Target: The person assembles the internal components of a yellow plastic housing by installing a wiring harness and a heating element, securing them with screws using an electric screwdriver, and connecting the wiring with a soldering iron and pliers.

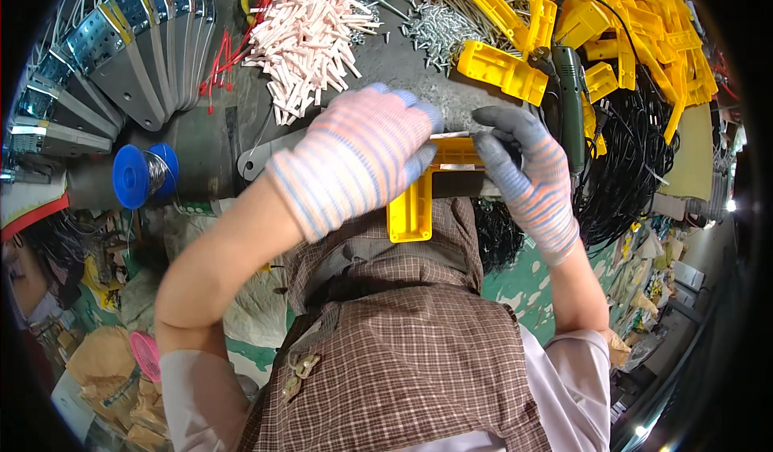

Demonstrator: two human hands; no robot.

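A yellow plastic housing (411, 213) lies across the bench edge in front of me, one arm of it pointing toward my apron. My left hand (358, 154), in a striped glove, grips its upper left part, with the thumb pressed on it; the fingers cover much of that end. A small white piece (457, 167) sits on the housing's crossbar. Beside the crossbar's right end is my right hand (523, 166), gloved too, its thumb and fingers apart with nothing visible between them. Beneath my left wrist a grey metal plate (254, 162) with a hole sticks out.
A heap of pale tubes (302, 37), loose screws (439, 33) and piled yellow housings (604, 21) fill the far bench. A dark green power tool (571, 106) and black cables (624, 166) lie right. Leftward are a blue wire spool (133, 176) and metal brackets (133, 78).
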